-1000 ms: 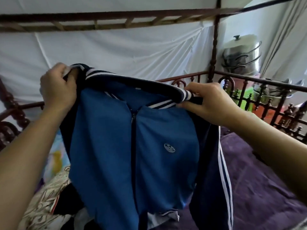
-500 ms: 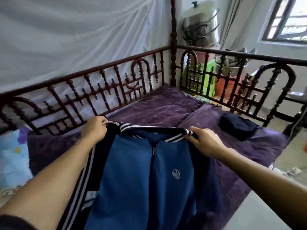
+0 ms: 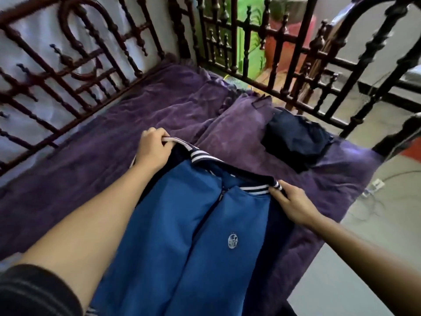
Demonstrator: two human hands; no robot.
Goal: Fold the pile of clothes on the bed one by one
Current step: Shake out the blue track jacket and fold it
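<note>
Blue zip jacket [image 3: 182, 236] lies front-up, spread over the purple blanket [image 3: 109, 144] on the bed, collar end away from the person. Left hand [image 3: 153, 149] pinches the striped collar [image 3: 200, 155] at its far-left end, fingers curled round the edge. Right hand [image 3: 292, 202] pinches the collar's right end between thumb and fingers. A dark folded garment [image 3: 296, 137] sits on the blanket beyond the jacket, near the wooden bed rail [image 3: 293, 74].

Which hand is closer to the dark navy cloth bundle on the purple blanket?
Right. The right hand is in front of the dark navy cloth bundle; the left hand, far to its left.
</note>
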